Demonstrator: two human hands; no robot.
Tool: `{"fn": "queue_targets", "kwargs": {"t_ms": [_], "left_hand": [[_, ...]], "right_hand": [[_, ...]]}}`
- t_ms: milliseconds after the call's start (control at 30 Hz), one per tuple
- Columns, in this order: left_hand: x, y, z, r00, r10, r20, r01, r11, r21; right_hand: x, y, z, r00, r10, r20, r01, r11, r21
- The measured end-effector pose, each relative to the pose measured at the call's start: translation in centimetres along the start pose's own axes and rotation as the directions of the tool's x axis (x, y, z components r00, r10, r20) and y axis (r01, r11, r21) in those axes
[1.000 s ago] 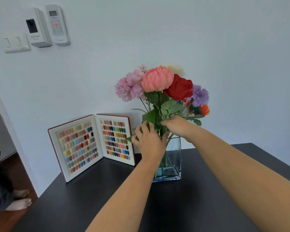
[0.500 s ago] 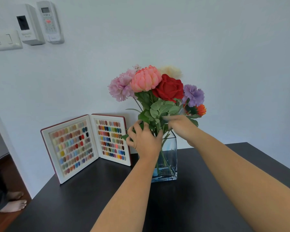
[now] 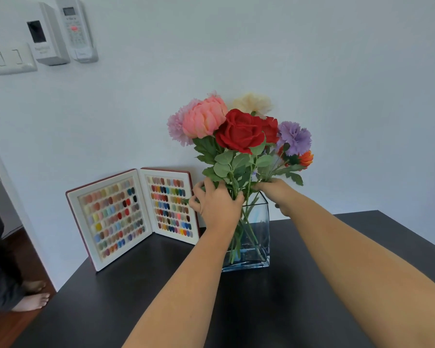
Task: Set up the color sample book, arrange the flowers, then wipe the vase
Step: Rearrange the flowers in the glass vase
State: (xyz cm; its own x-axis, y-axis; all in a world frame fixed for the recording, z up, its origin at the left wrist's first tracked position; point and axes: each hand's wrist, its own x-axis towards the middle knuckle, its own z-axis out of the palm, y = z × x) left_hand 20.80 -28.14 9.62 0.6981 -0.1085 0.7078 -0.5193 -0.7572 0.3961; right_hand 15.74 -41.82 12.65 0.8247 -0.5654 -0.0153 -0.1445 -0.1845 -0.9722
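Since the frame a second before, the red rose [image 3: 240, 130] had come forward and now sat at the front of the bunch, where earlier the pink flower [image 3: 203, 118] had led; the cream flower [image 3: 253, 103] showed more fully behind it, and both hands had stayed at the stems just above the vase mouth.

The left hand [image 3: 217, 204] was wrapped around the green stems [image 3: 236, 189] of the flowers, fingers curled on the far side and thumb on the near side, gripping them where they left the vase [image 3: 258, 237]. The right hand [image 3: 276, 193] reached in from the right with its fingers buried among the leaves and stems; it seemed to pinch a stem, though the fingertips were hidden by foliage. A purple flower [image 3: 294, 138] and an orange flower [image 3: 305, 159] leaned out to the right of the bunch, and a pale pink flower [image 3: 177, 126] to the left.

The square glass vase stood upright on the black table [image 3: 161, 292], holding water, with the stems crossing inside it. The color sample book [image 3: 133, 214] stood open like a screen on the table to the left of the vase, against the white wall [image 3: 337, 84], near but apart from the glass. On the wall at upper left hung a light switch [image 3: 13, 59] and two remote holders [image 3: 63, 33]. At the left edge, a person's bare feet [image 3: 32, 296] stood on the wooden floor.
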Motion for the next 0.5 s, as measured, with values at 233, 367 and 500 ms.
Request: {"fn": "queue_targets", "kwargs": {"t_ms": [233, 367, 500], "left_hand": [[0.7, -1.0, -0.4, 0.997, 0.059, 0.044, -0.062, 0.995, 0.075], [0.7, -0.7, -0.4, 0.998, 0.058, 0.016, -0.059, 0.996, 0.061], [0.8, -0.2, -0.3, 0.999, 0.054, 0.007, -0.054, 0.998, 0.034]], "right_hand": [[0.8, 0.4, 1.4, 0.983, -0.180, -0.047, 0.184, 0.975, 0.127], [0.6, 0.4, 2.1, 0.964, -0.227, -0.136, 0.234, 0.971, 0.040], [0.1, 0.0, 2.2, 0.945, -0.286, -0.161, 0.270, 0.956, -0.113]]}}
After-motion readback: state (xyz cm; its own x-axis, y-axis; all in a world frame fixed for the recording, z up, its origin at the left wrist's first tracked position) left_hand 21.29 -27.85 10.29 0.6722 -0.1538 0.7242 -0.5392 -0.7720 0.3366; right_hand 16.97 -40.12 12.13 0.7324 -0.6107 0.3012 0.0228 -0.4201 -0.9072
